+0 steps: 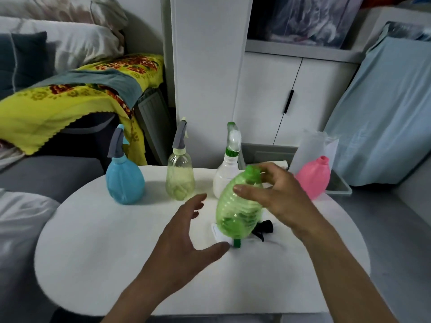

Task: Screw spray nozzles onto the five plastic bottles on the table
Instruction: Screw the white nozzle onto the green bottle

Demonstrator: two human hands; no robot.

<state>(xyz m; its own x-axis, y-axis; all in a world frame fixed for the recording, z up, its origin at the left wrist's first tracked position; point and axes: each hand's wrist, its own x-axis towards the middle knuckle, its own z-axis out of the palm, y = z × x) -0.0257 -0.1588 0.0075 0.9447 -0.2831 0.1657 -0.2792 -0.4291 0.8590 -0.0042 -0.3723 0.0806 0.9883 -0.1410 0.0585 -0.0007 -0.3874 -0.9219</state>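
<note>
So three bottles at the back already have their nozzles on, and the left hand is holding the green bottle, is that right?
Not quite. The head view shows the right hand holding the green bottle; the left hand is open beside it. The rest holds: the blue bottle, clear bottle and white bottle at the back already have nozzles.

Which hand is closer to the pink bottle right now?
Right. The right hand grips the green bottle just left of the pink bottle; the left hand is farther left, open.
</note>
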